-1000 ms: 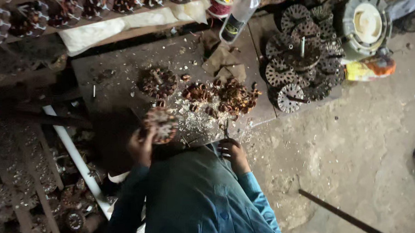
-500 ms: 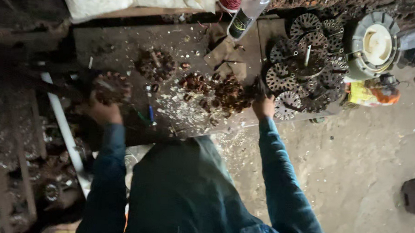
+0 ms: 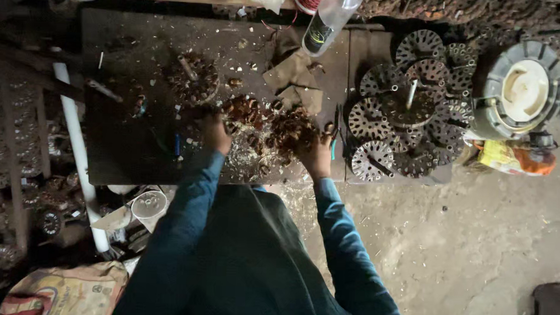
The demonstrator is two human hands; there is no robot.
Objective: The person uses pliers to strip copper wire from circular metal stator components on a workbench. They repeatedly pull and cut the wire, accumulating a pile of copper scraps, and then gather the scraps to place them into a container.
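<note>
Presently we note the copper coil heap [image 3: 290, 134] at mid-bench; our right hand [image 3: 317, 154] cups its near-right edge, our left hand [image 3: 215, 133] curls at its left, gathering. Perforated discs [image 3: 405, 112] lie right of the heap.

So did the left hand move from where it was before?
Yes. The left hand moved right, from the dark board's left edge to the copper coil pile.

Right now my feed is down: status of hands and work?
Left hand and right hand both down on the copper coil pile. Grip unclear. Scraps litter the wooden board.
</note>
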